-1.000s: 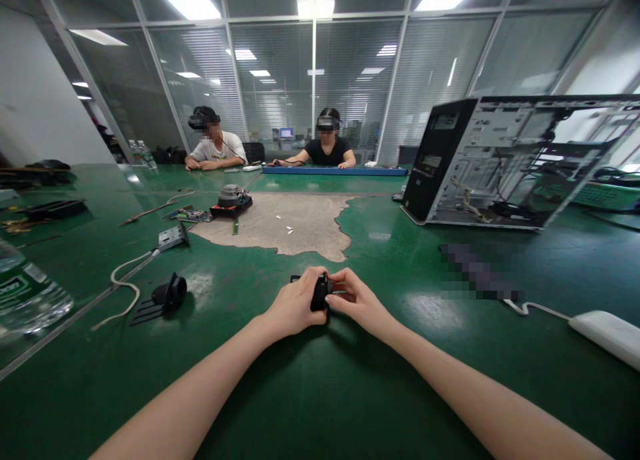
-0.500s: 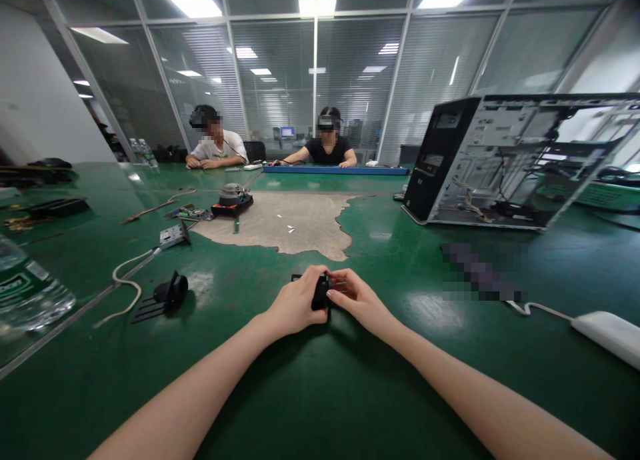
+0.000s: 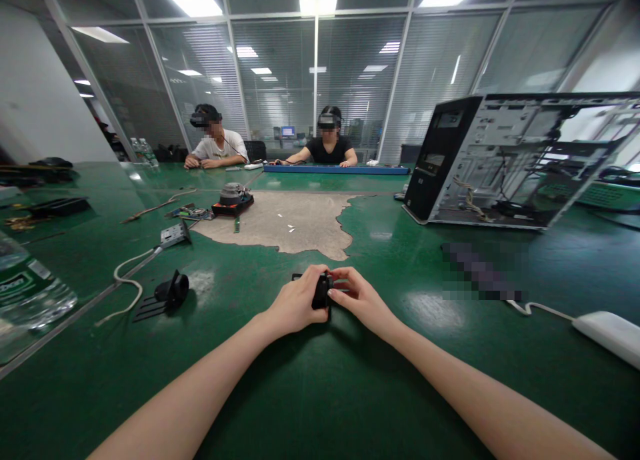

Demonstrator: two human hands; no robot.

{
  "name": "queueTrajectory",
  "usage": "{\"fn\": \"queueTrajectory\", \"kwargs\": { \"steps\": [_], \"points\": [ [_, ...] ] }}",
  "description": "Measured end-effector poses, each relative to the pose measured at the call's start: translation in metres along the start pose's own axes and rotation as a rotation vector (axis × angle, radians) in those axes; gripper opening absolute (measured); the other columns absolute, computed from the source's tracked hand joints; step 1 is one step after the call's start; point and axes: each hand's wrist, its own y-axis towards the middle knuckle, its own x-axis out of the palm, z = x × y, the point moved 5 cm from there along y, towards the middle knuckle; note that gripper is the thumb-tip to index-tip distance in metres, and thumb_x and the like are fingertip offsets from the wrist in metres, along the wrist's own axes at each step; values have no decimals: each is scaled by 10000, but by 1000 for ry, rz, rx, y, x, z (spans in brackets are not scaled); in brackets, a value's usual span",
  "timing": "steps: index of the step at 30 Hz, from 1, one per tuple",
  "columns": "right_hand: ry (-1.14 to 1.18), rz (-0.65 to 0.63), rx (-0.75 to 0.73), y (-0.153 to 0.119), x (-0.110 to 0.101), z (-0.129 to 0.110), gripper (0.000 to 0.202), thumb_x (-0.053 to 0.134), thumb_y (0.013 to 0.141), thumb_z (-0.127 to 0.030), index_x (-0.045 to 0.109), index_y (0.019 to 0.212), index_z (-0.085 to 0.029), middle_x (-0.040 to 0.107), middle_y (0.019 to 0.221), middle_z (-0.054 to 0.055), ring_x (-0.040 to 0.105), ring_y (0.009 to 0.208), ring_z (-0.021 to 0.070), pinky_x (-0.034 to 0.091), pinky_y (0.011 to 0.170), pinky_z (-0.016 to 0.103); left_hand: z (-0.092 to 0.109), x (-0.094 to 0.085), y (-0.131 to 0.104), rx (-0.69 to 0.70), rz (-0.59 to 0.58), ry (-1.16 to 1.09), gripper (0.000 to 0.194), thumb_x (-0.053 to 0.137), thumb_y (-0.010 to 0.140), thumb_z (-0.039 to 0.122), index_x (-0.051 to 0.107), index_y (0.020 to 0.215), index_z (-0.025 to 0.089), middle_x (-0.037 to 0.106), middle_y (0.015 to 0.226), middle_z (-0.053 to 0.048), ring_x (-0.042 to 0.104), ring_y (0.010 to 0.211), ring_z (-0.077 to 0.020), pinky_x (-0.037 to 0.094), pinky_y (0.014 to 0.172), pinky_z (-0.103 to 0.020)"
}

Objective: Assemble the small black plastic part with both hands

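Just in front of me, a small black part (image 3: 321, 296) is held low over the green table (image 3: 320, 400); its exact kind is mostly hidden by my fingers. My left hand (image 3: 299, 301) is closed round it, thumb at the near side and fingers over the top. On the right side of the same part, my right hand (image 3: 357, 296) pinches its edge with thumb and bent fingers. To the left lies another black plastic piece (image 3: 173, 289) with a round end and several flat prongs.
An open computer case (image 3: 450, 163) stands at the right. Nearer lie a blurred-out object (image 3: 483, 273) and a white power strip (image 3: 607, 337). At the left are a water bottle (image 3: 33, 287), a metal bracket with a cable (image 3: 175, 233) and a heat sink (image 3: 233, 197). Two people sit opposite.
Almost nothing differs. My right fingertips have shifted very slightly at the black part's edge, while my left hand keeps its hold.
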Motion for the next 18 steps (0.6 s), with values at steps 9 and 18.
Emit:
{"fn": "queueTrajectory", "kwargs": {
  "steps": [9,18],
  "points": [
    [-18,6,-91,-3,2,-6,153,576,716,-233,493,842,-206,510,952,10,549,900,146,461,812,310,1,0,0,7,2,-7,565,557,644,262,281,1137,252,474,1098,-27,577,810,-209,457,674,-305],
    [-61,-14,-20,-3,3,-4,230,548,742,-242,455,948,-203,558,928,26,566,877,151,463,812,336,0,0,1,1,-1,4,590,564,639,266,272,1151,251,480,1085,-29,576,800,-209,456,664,-306]
  ]
}}
